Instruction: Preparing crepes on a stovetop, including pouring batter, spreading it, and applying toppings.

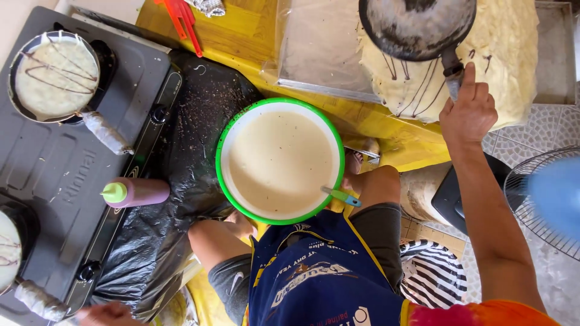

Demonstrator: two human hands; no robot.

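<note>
My right hand [468,111] grips the handle of a small dark frying pan [417,27], held upside down over a tall stack of thin pale crepes [501,54] streaked with dark lines. My left hand [106,314] shows only at the bottom left edge, next to the wrapped handle of a pan [9,250]; whether it holds that handle is hidden. Between my knees stands a green-rimmed bowl of pale batter [279,160] with a green-handled ladle [341,196] resting in it.
A grey two-burner stove [66,169] at left carries a second pan [54,75] with a crepe and dark drizzle. A purple squeeze bottle [136,192] lies on the stove's edge beside black plastic sheeting [193,121]. A fan [547,199] stands at right.
</note>
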